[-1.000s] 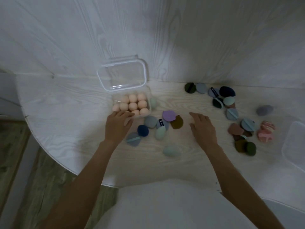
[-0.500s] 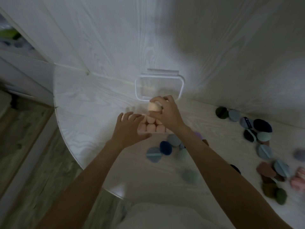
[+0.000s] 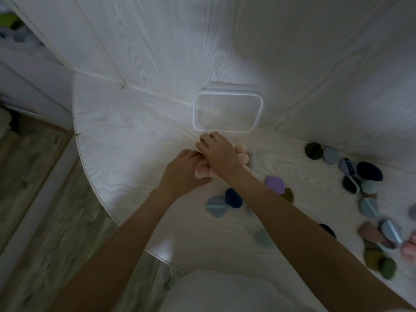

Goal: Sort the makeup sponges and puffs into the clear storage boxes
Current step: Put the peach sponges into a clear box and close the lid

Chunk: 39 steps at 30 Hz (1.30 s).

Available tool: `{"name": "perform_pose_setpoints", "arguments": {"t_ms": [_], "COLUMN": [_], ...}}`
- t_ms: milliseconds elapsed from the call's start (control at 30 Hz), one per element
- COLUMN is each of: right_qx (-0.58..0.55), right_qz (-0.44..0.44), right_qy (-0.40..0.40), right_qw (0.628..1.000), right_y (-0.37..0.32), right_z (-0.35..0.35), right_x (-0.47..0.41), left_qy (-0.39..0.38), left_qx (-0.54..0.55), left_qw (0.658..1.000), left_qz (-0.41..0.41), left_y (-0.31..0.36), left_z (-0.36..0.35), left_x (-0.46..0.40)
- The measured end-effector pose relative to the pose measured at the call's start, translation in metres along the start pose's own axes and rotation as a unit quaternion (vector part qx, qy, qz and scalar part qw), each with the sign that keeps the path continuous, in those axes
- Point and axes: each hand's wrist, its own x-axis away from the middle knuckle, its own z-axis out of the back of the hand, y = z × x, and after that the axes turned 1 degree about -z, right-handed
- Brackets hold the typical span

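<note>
Clear storage box point(image 3: 245, 163): on the worktop point(image 3: 135, 140) at the wall, almost wholly covered by both hands; only its right edge shows.
Lid point(image 3: 227, 114): hinged up behind the box, leaning against the wall panel.
Peach sponges point(image 3: 242, 154): packed in the box, showing between and beside the hands.
Right hand point(image 3: 219, 155): palm down over the sponges, fingers bent toward the lid; whether it holds one cannot be told.
Left hand point(image 3: 183, 171): at the box's near-left corner, fingers loosely curved against it, thumb beneath; grasp unclear.
Key relation: the box lies directly under the right hand, its long axis front to back; the lid hinges just beyond the fingertips.
Loose puffs point(image 3: 369, 171): scattered to the right, nearer the right hand, well apart from the box.
Obscured: box interior, remaining room, blurred puffs at right edge.
</note>
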Motion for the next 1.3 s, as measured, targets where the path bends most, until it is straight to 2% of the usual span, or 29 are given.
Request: {"name": "perform_pose_setpoints", "arguments": {"t_ms": [100,233,333,467,700,767,833,900,967,1067,1100,1167,1233,1300], "right_qx": [0.012,-0.095,-0.046,0.041,-0.027,-0.078,-0.153,-0.222,-0.277,-0.292,-0.306,-0.384,-0.491,-0.565], "right_qz": [0.036,-0.002,-0.009,-0.015,-0.035,-0.061,-0.089,-0.150,-0.245,-0.368,-0.403,-0.459,-0.469,-0.447], "right_qy": [-0.074,-0.048,-0.068,-0.133,-0.037,-0.036,0.039,0.127,0.177,0.255,0.258,0.210,0.143,0.107], "right_qw": [0.997,0.994,0.997,0.990,0.998,0.994,0.983,0.955,0.912,0.845,0.823,0.773,0.720,0.685], "right_y": [0.000,0.002,-0.003,-0.009,-0.004,0.003,0.010,0.014,0.022,0.039,0.046,0.056,0.063,0.066], "right_z": [-0.004,0.009,0.017,0.017,0.021,0.017,0.018,0.035,0.048,0.060,0.062,0.069,0.078,0.084], "right_x": [0.001,0.000,-0.004,-0.003,-0.007,-0.004,0.007,0.023,0.039,0.056,0.057,0.052,0.046,0.041], "left_qy": [0.000,-0.032,-0.019,0.016,-0.026,-0.046,-0.027,0.047,0.095,0.096,0.092,0.083,0.078,0.074], "left_qx": [-0.011,0.000,0.011,0.015,0.035,0.086,0.148,0.200,0.265,0.330,0.341,0.346,0.352,0.366], "left_qw": [1.000,0.999,0.999,1.000,0.999,0.995,0.987,0.973,0.941,0.900,0.893,0.888,0.890,0.889], "left_qz": [-0.012,0.027,0.022,0.003,0.019,0.032,0.057,0.109,0.188,0.267,0.278,0.290,0.278,0.265], "left_y": [0.000,-0.004,-0.001,0.003,-0.001,-0.002,-0.004,-0.006,-0.008,-0.009,-0.008,-0.002,0.006,0.014], "left_z": [-0.001,-0.004,-0.003,0.000,0.000,0.008,0.016,0.024,0.030,0.038,0.040,0.049,0.056,0.060], "left_x": [0.001,0.006,0.006,0.007,0.007,0.010,0.013,0.013,0.003,-0.024,-0.033,-0.052,-0.065,-0.071]}}
